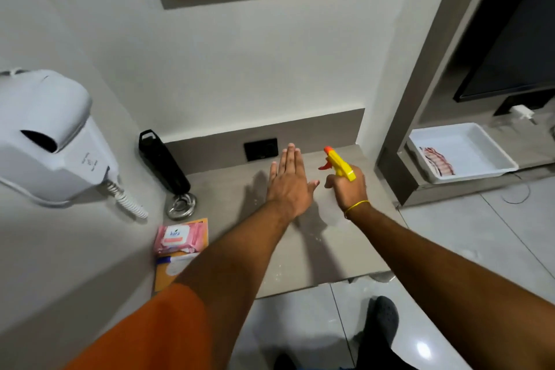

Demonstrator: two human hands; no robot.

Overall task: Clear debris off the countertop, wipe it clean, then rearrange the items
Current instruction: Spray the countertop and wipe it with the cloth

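Yellow spray bottle (341, 167) over the countertop's (336, 249) far right, body hidden inside the closed right hand (348, 189), orange nozzle aimed away toward the back wall, beside the flat, empty, straight-fingered left hand (288, 180).

Grey countertop (339, 252): pink wipes pack (179, 236) on orange envelope (168, 267), metal ring (181, 205), black case (163, 165) leaning at corner.

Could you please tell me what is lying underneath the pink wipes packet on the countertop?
The pink wipes packet lies on an orange envelope-like sheet whose edges show around it. Whatever else sits beneath the packet is covered.
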